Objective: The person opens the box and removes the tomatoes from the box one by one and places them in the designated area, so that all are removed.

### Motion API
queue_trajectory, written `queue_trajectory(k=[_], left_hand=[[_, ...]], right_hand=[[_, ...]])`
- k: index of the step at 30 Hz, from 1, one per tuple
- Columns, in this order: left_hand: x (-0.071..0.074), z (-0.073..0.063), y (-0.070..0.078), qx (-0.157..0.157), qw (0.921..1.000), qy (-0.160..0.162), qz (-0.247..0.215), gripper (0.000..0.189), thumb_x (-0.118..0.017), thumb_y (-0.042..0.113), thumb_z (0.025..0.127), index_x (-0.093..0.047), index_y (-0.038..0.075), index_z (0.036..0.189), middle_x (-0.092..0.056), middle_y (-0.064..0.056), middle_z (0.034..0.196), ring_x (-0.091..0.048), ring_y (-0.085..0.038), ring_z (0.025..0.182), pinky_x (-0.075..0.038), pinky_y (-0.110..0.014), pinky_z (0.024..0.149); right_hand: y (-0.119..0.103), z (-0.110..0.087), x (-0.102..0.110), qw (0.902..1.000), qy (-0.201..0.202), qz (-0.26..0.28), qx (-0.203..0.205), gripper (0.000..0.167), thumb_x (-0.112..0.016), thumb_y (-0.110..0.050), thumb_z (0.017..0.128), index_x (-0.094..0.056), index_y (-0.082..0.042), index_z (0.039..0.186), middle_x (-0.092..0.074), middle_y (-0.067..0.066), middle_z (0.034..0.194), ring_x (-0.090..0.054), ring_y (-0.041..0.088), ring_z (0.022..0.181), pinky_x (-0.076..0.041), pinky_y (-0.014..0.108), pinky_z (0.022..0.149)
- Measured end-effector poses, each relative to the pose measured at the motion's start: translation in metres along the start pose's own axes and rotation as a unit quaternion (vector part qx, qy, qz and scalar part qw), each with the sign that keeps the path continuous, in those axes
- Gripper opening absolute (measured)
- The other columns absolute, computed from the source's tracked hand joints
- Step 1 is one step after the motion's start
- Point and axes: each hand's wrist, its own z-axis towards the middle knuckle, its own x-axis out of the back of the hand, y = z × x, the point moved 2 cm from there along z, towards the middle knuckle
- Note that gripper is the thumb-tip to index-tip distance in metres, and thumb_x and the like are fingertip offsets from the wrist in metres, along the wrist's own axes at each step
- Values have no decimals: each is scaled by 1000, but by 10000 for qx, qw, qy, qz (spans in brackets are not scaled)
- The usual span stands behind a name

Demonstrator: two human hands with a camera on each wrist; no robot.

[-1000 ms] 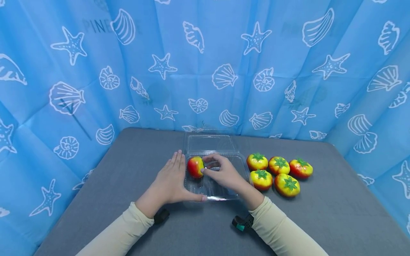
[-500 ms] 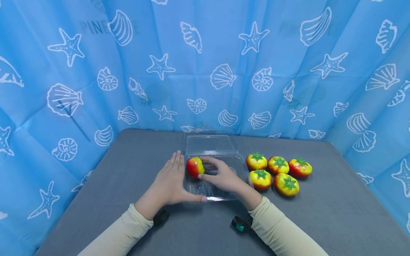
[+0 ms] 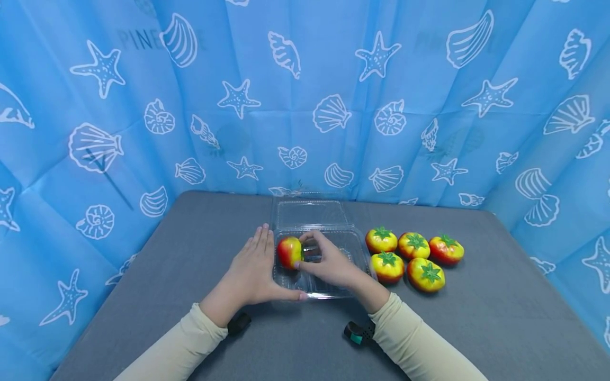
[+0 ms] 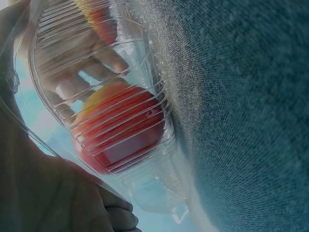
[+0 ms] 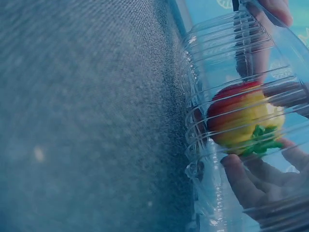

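Note:
A glossy red-and-yellow tomato (image 3: 287,252) lies on its side in the left part of a clear plastic clamshell box (image 3: 356,246). My right hand (image 3: 333,264) pinches it between thumb and fingers from the right. Through the ribbed wall in the right wrist view, the tomato's green leafy top (image 5: 263,140) faces the fingers of that hand. My left hand (image 3: 250,278) lies along the outside of the box's left wall, fingers straight, thumb stretched along the front edge. In the left wrist view, the red side of the tomato (image 4: 125,125) sits close behind the near wall.
Several more tomatoes (image 3: 426,275) with green tops stand grouped on the grey table, right of the box. The box's lid (image 3: 312,213) lies folded open at the back. A blue curtain (image 3: 295,95) with shell prints hangs behind the table.
The tomato has settled slightly lower and nearer to me in the box, while the right fingers shifted a little on it. My left hand has kept its place.

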Motion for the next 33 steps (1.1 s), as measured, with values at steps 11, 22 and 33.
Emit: queue_trajectory(k=[11,22,33], left_hand=[[0,0,2,98,9999,6,117,146,-65,96,70,-20,-2,168,-10,-25,177,-9,-42,166,-20,-57,133],[1,-1,4,112,9998,47,156,145,-65,96,70,-21,-2,168,-12,-24,177,-10,-41,166,-21,-57,132],[1,-1,4,120,9998,27,170,146,-65,96,70,-19,-1,168,-10,-24,177,-9,-41,166,-21,-57,133]], right_hand=[[-2,-1,-3,9998,-137,-127,-13,55,-80,-19,96,-42,-16,135,-58,13,139,-67,31,118,-61,46,99],[-1,-1,-4,9996,36,-271,-17,56,-82,-22,94,-44,-16,135,-60,11,137,-68,29,115,-63,43,96],[-3,0,-3,9996,82,-273,-58,54,-82,-23,94,-48,-16,135,-62,10,137,-67,28,116,-62,44,97]])
